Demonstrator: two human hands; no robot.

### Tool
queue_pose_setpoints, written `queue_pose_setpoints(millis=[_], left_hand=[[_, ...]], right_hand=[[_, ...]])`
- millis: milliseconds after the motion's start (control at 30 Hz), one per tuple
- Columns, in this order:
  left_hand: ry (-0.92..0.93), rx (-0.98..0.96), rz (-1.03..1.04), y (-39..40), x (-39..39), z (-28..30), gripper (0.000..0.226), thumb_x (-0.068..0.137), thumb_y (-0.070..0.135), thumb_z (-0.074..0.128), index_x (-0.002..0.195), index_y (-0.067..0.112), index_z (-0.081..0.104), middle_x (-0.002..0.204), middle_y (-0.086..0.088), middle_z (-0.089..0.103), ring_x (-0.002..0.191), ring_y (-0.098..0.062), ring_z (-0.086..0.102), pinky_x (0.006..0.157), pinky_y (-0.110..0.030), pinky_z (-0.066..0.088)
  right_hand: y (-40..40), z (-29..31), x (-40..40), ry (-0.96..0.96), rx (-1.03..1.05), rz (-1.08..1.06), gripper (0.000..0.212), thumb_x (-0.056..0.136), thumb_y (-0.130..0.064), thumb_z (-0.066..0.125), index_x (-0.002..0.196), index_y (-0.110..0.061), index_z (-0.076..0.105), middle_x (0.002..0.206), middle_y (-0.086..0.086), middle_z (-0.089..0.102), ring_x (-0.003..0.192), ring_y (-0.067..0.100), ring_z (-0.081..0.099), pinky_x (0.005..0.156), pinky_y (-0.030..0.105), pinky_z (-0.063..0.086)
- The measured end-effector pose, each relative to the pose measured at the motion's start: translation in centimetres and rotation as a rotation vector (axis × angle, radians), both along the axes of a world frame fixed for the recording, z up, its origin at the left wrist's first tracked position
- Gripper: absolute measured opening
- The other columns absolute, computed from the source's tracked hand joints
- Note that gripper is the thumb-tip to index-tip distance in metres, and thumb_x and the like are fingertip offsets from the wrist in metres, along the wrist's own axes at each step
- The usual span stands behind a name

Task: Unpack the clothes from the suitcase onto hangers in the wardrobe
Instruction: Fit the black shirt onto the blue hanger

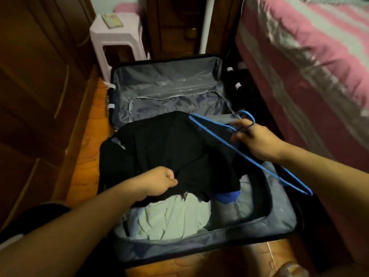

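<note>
1. Left hand [162,181]: closed, its fingers bunching the near edge of the black garment [169,152], lifted a little above the suitcase's near half.
2. Right hand [253,139]: closed around the neck of the blue hanger [249,156], just below its hook; motion blur hid the exact lie of the fingers.
3. Hanger axis: the long bar ran obliquely, from a far end over the garment's upper right part to a near end out past the suitcase's right rim, beside the bed [311,62]. One arm of the hanger already overlapped the cloth; whether it lay on top of the fabric or inside it could not be told.
4. Governing relation: the garment lay left of and slightly nearer than the right hand, spread across the middle of the open suitcase [279,228]. The left hand was the nearer to the cloth and the right hand held the tool, so threading probably required the hanger to be swung leftward along its own axis into an opening of the garment; that opening was not visible.
5. Remaining load: a pale green garment [175,218] and a blue item [227,196] lay beneath, in the near half; the far half appeared to hold only lining.
6. Surroundings: wooden wardrobe doors [40,76] stood to the left, closed, and a white stool [115,37] beyond the suitcase.
</note>
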State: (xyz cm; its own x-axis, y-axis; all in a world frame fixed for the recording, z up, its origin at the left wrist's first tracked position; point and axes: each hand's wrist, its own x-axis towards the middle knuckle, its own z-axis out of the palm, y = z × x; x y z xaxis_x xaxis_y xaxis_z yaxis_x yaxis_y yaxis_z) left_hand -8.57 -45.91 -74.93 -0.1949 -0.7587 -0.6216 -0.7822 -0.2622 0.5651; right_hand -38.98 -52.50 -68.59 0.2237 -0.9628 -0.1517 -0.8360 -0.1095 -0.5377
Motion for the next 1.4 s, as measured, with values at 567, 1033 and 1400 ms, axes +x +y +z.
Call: queue_pose_setpoints(millis=[567, 1033, 1400], left_hand=[[-0.29, -0.293, 0.104, -6.5, 3.9, 2.6, 0.034, 0.096, 0.0, 0.048, 0.097, 0.023, 0.073, 0.109, -0.001, 0.062, 0.104, -0.025, 0.063, 0.085, -0.031, 0.051], [-0.128, -0.489, -0.109, -3.6, 0.5, 4.3, 0.076, 0.08, -0.014, 0.057, 0.148, 0.012, 0.036, 0.143, 0.003, 0.014, 0.135, -0.022, 0.031, 0.103, -0.018, 0.032], [0.051, -0.882, -0.104, -3.5, 4.0, 6.6, 0.034, 0.102, 0.033, 0.054, 0.134, 0.027, 0.063, 0.129, 0.01, 0.062, 0.122, -0.012, 0.056, 0.108, -0.039, 0.044]], right_hand=[[2.8, 2.4, 4.3, 0.045, -0.274, -0.332, 0.016, 0.091, -0.031, 0.055, 0.084, -0.019, 0.063, 0.075, 0.009, 0.063, 0.08, 0.036, 0.059, 0.066, 0.04, 0.04], [4.3, 4.1, 7.3, 0.218, -0.476, 0.03, 0.031, 0.088, -0.04, 0.043, 0.082, -0.013, 0.058, 0.078, 0.014, 0.065, 0.079, 0.039, 0.062, 0.063, 0.041, 0.044], [4.0, 2.6, 8.0, -0.224, -0.174, -0.106, 0.012, 0.097, -0.023, 0.06, 0.085, -0.019, 0.062, 0.071, -0.005, 0.06, 0.066, 0.003, 0.053, 0.061, 0.023, 0.037]])
